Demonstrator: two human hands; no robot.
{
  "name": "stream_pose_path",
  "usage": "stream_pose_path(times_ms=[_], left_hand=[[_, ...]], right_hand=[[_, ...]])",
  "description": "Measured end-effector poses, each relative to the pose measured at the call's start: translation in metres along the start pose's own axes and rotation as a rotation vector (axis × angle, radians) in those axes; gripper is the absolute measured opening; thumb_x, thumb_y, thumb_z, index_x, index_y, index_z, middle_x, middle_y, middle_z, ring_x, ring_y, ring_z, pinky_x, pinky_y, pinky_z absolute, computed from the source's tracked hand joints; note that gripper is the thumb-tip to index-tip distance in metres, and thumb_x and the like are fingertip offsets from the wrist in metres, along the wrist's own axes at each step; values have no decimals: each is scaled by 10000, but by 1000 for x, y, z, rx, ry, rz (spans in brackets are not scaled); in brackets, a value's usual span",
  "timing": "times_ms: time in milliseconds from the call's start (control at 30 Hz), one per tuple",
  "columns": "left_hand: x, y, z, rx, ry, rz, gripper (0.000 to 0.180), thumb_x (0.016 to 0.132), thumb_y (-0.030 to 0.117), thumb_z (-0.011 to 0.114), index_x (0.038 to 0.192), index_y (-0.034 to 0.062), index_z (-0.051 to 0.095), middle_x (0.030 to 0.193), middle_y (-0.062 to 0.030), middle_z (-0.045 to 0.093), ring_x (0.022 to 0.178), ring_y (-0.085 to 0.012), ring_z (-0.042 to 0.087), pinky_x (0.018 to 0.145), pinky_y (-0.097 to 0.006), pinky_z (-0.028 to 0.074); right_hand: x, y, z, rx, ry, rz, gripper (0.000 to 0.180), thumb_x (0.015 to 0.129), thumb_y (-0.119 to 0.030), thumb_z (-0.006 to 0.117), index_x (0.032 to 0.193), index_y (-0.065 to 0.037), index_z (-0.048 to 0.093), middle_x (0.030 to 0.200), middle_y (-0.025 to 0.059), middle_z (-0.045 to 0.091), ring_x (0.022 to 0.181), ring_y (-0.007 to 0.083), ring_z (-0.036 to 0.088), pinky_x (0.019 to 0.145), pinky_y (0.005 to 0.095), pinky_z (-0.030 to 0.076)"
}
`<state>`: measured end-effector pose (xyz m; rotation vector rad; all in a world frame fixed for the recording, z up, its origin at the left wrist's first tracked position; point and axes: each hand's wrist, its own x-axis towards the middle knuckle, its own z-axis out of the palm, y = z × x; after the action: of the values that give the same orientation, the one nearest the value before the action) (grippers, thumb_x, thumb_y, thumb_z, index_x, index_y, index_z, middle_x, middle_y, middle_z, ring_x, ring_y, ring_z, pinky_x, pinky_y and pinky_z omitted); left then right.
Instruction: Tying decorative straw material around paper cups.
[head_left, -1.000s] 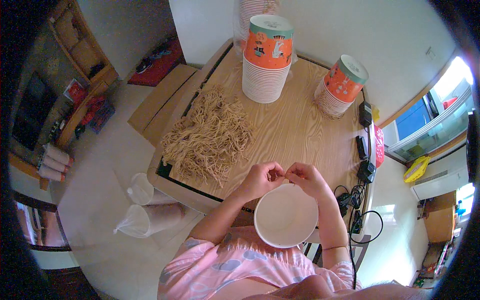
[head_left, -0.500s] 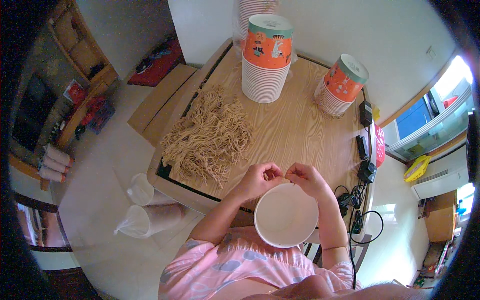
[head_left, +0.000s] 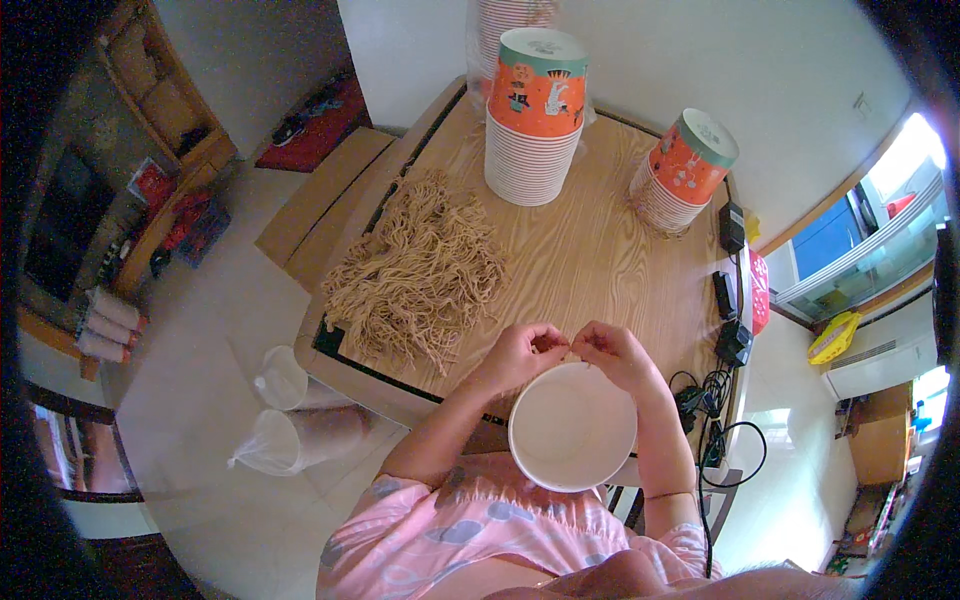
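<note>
A white paper bucket (head_left: 573, 428) rests mouth up against my front, at the table's near edge. Just beyond its far rim my left hand (head_left: 528, 352) and my right hand (head_left: 610, 352) nearly meet, fingertips pinched. Between them shows a short bit of tan cord (head_left: 571, 353); its ends are hidden by the fingers. To the left on the tabletop lies a loose heap of tan cords (head_left: 420, 270). Farther back stands a tall stack of upside-down orange and green paper buckets (head_left: 535, 115).
A shorter bucket stack (head_left: 688, 170), with cords about its lower part, stands at the back right. Black power adapters (head_left: 733, 343) and tangled cables (head_left: 706, 400) line the table's right edge. On the floor at left lie bagged white buckets (head_left: 290, 440); a cardboard box (head_left: 325, 200) adjoins the table.
My hands have moved slightly apart along the cord, fingers still pinched. The bucket has barely shifted; the heap and stacks stay put.
</note>
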<state>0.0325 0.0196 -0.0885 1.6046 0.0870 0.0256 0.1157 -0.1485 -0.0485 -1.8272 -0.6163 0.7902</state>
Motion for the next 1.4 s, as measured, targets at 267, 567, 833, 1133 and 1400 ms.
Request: stream_pose_path(times_ms=[267,567,833,1133,1400], left_hand=[[1,-3,-1,-21,11,8,123,803,111,640,871,11,623,751,-10,628,689,-61,566,628,-225,474],[1,-4,-6,-95,-52,-70,139,790,114,666,892,26,633,806,-19,643,740,-97,594,692,-259,496],[3,-7,-14,-223,-103,-147,144,818,145,643,900,26,641,819,-15,654,755,-86,594,705,-242,489],[7,-11,-8,-199,-55,-70,128,838,157,631,864,34,652,798,9,657,692,-58,570,618,-215,459],[8,-2,6,158,191,204,108,808,128,650,849,29,637,707,-47,635,595,-86,557,550,-260,454]], right_hand=[[0,-7,1,-23,-27,36,88,833,-109,623,826,-22,616,681,-52,521,610,24,437,519,184,347],[-1,-5,2,-51,-47,-23,82,836,-95,608,824,-15,623,661,-55,513,597,18,430,504,183,339],[-1,-5,1,-67,-44,7,86,839,-87,600,838,-5,625,709,-30,568,628,30,479,540,190,387],[4,7,0,-41,-29,9,116,836,-133,628,863,-22,646,682,-18,585,625,50,489,545,228,417],[1,0,4,-211,69,-77,92,837,-93,603,803,-7,605,668,-43,531,617,29,464,518,203,373]])
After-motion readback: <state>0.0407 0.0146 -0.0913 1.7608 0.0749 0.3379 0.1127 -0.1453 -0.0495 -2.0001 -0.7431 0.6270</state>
